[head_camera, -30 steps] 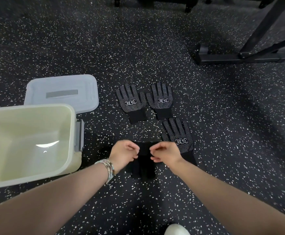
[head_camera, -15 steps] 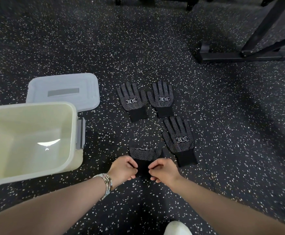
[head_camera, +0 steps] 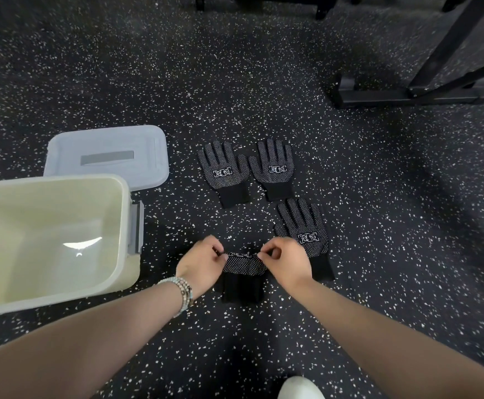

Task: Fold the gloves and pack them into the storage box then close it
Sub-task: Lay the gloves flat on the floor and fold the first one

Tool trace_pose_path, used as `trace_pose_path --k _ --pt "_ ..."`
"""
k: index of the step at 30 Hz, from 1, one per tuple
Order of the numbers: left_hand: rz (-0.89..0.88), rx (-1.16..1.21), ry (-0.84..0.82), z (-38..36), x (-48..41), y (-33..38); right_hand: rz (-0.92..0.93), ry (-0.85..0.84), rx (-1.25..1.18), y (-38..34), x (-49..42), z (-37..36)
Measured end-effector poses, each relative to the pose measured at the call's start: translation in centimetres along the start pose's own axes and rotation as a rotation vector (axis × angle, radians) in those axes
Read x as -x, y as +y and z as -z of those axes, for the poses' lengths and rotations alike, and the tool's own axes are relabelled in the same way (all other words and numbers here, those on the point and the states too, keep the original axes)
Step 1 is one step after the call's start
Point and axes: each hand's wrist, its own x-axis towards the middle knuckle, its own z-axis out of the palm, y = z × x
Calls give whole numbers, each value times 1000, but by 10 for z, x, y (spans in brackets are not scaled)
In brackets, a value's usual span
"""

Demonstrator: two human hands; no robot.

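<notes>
My left hand (head_camera: 203, 264) and right hand (head_camera: 288, 264) each pinch one upper corner of the folded glove (head_camera: 245, 267) between thumb and fingertips, with the other fingers curled in. The glove lies on the speckled floor (head_camera: 379, 197) straight in front of me. Its dotted part is doubled over, a strip of white label shows along the fold between my hands, and the black cuff sticks out toward me. A beaded bracelet (head_camera: 181, 289) sits on my left wrist.

Just right of the folded glove lies a flat glove (head_camera: 304, 228). Its cuff runs behind my right hand, and I cannot tell whether the two gloves touch. Beyond the folded glove, a pair of gloves (head_camera: 225, 171) lies flat side by side, thumbs meeting.

Left of the folded glove stands the open storage box (head_camera: 62, 178), its grey latch facing the glove across a strip of bare floor. The lid (head_camera: 105, 156) lies flat behind the box. A black metal frame (head_camera: 407, 96) stands well apart, far right and beyond the glove. On my side of it the floor runs back to a pale shoe tip (head_camera: 301, 388).
</notes>
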Motion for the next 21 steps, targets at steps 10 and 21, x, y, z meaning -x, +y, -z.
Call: trace_pose_path --k 10,21 --pt "17 104 -51 -8 -14 0 36 -38 8 12 -15 -16" --pt "-27 389 -313 25 2 -7 33 -358 -588 1 -7 17"
